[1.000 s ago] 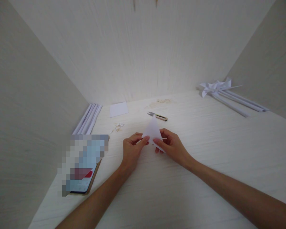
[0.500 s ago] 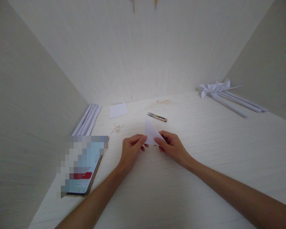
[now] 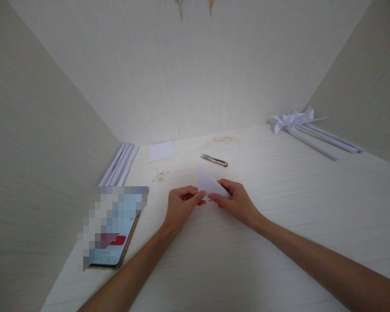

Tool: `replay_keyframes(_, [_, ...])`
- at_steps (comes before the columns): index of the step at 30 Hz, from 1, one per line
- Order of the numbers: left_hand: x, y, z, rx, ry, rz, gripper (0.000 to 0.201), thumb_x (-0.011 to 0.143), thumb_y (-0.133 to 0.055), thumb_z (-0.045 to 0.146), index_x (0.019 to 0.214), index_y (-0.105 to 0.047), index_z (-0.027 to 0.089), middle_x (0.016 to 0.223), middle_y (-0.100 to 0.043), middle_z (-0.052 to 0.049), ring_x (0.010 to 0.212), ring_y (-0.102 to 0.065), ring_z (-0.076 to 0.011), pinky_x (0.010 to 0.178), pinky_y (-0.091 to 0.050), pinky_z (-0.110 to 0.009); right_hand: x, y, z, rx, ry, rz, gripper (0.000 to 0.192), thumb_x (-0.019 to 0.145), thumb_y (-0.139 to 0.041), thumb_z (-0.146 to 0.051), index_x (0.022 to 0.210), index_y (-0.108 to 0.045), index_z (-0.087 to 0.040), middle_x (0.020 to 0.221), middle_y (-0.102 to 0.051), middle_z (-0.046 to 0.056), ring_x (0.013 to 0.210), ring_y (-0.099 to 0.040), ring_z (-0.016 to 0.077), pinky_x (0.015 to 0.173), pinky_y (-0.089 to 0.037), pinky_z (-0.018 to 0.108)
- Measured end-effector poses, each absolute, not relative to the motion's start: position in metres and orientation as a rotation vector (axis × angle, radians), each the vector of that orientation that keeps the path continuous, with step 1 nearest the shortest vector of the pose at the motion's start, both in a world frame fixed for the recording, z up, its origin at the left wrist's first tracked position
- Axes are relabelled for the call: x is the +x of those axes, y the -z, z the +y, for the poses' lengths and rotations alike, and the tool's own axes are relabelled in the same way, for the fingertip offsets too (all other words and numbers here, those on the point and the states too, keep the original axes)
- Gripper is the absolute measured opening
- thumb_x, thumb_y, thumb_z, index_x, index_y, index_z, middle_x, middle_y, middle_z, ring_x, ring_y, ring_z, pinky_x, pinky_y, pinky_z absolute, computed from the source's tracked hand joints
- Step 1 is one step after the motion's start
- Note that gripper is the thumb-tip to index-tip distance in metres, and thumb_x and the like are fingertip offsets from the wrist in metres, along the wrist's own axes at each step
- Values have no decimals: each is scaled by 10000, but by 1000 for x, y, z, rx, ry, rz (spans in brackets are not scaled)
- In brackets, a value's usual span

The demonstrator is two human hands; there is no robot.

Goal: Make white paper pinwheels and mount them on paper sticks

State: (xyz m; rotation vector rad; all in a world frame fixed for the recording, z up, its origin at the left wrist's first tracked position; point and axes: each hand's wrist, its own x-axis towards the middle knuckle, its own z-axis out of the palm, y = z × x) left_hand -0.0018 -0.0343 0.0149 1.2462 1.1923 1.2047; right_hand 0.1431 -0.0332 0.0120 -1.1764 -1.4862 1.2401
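Observation:
A white sheet of paper folded into a triangle [image 3: 208, 184] is held between my two hands above the table, one corner pointing away from me. My left hand [image 3: 184, 205] pinches its near edge at the left, thumb on top. At the right, my right hand [image 3: 232, 198] grips the same edge, its thumb close to the left thumb and the fingers partly hidden behind the paper. Just beyond the paper lies a pair of thread snips [image 3: 214, 160], blades to the left. A flat square of white paper [image 3: 161, 151] lies farther back on the left.
Rolled paper sticks [image 3: 119, 164] lie by the left wall, with a phone [image 3: 117, 227] nearer me. White paper pinwheels [image 3: 292, 120] with sticks [image 3: 325, 138] rest at the back right. Small scraps [image 3: 160, 176] and pale bits [image 3: 222, 139] lie on the white table [image 3: 295, 203].
My left thumb has slid right along the near edge, closer to my right thumb. The folded paper has tipped and shifted slightly toward me.

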Motion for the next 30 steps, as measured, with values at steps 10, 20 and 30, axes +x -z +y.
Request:
replay_keyframes(10, [-6, -9, -30, 1034, -1447, 1101, 146, 583, -676, 273, 666, -617, 168, 645, -601, 18, 588, -521, -80, 496, -421, -177, 143, -15, -33, -1240, -1289, -1563, 93, 628, -578, -196, 703, -577, -140, 532, -502, -43, 423, -421, 67, 413, -326, 194])
replay_keyframes(20, [-8, -6, -26, 937, -1418, 975, 250, 603, -661, 346, 791, -685, 183, 681, -652, -33, 553, -479, -65, 461, -331, -175, 144, -15, -34, -1190, -1204, -1772, 71, 644, -559, -192, 686, -581, -139, 567, -506, -30, 477, -407, 76, 430, -295, 191])
replay_keyframes(30, [-7, -11, -26, 900, -1417, 968, 159, 602, -647, 271, 727, -685, 180, 661, -648, -19, 535, -483, -69, 470, -347, -188, 145, -14, -34, -1179, -1172, -1839, 73, 648, -562, -201, 666, -580, -133, 580, -526, -22, 527, -439, 92, 471, -317, 198])
